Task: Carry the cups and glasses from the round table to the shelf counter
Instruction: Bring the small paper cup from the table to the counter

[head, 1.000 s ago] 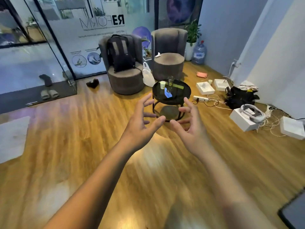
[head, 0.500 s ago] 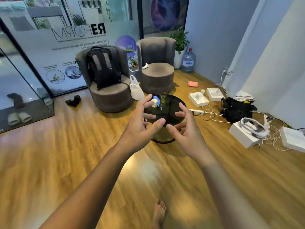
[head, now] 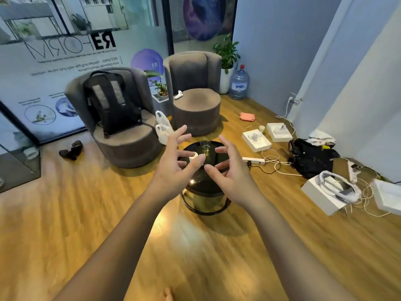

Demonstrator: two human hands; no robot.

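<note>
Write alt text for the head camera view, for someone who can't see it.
Two empty hands, left hand and right hand, reach with spread fingers toward a round black table holding a clear glass and a small white cup. Behind stand two grey armchairs, one holding a black backpack.

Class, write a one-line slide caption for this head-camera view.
Left hand and right hand, open and empty, reach toward glass on round table.

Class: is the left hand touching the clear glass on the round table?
Apart. Head view: dark tabletop shows between the left hand and the clear glass.
</note>
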